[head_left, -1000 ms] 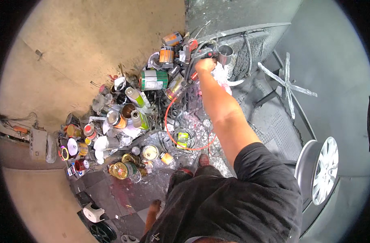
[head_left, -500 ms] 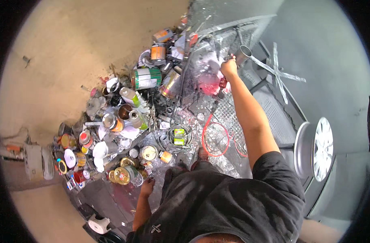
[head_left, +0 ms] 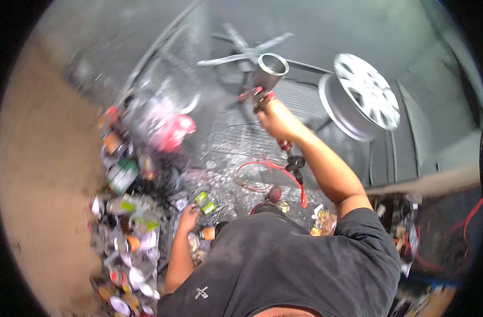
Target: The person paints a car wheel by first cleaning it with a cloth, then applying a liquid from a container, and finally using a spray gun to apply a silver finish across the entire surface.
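My right hand (head_left: 277,120) is wrapped round the grip of a spray gun (head_left: 272,79), held out ahead of me with its open-topped metal cup uppermost. Red fittings and a black part show below the hand, and a red hose (head_left: 304,195) hangs from them. To the right of the gun, apart from it, a silver alloy wheel (head_left: 369,95) stands raised, spoked face tilted up. Low at my left side, my left hand (head_left: 188,217) has curled fingers beside green-labelled packs (head_left: 204,202); anything in them is hidden.
Paint cans and bottles (head_left: 127,206) crowd the floor along the left wall. A grey cross-shaped stand (head_left: 246,55) is beyond the gun. Red-stained wrapping (head_left: 170,132) lies left of centre. Another red hose (head_left: 471,219) and clutter are at far right.
The view has turned right, so the wheel and stand appear farther left. The spray gun stays in my right hand, now closer to the wheel in the picture. My left hand has come forward.
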Available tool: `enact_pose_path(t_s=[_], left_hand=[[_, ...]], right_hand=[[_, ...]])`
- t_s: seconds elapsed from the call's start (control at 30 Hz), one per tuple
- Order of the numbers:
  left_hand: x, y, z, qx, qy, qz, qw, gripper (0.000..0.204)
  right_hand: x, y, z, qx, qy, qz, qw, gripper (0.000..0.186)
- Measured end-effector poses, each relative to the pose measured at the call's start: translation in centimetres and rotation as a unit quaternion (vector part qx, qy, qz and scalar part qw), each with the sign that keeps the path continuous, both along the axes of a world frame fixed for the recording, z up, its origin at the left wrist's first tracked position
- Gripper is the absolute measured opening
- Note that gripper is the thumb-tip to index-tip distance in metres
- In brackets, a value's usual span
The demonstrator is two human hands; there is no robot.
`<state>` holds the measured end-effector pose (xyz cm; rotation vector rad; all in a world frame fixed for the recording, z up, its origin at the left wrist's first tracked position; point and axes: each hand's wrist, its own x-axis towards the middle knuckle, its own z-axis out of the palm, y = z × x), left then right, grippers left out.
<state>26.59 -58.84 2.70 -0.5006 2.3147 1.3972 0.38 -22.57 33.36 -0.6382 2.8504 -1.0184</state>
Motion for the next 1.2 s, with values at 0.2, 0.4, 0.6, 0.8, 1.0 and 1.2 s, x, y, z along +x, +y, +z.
enact_pose_path(t_s=[0.2,0.4,0.6,0.8,1.0,1.2], left_hand=[[-13.1,12.3,-2.3,0.088,0.052,-0.073,0.992,0.032],[-22.8,34.8,6.8,0.248,0.093,-0.224,0.938,0.033],[-29.9,50.4,18.0,0.24,0.119,-0.453,0.85,0.037],[-34.3,59.6,23.5,0.18,0.185,-0.55,0.794,0.035],[-36.3,65.9,25.6,0.233,0.227,-0.615,0.718,0.031],[-41.6,69.0,26.7,0.248,0.292,-0.68,0.626,0.033]], right_hand=[[8.3,15.0,1.8,-0.02,-0.067,-0.065,0.995,0.02],[13.8,28.2,-0.1,-0.068,-0.066,-0.119,0.988,0.025],[16.6,35.0,2.9,-0.117,-0.079,-0.23,0.963,0.043],[17.8,38.9,5.0,-0.162,-0.083,-0.331,0.926,0.045],[17.1,41.6,5.4,-0.143,-0.013,-0.396,0.907,0.039],[14.1,42.0,7.3,-0.231,-0.092,-0.463,0.851,0.047]])
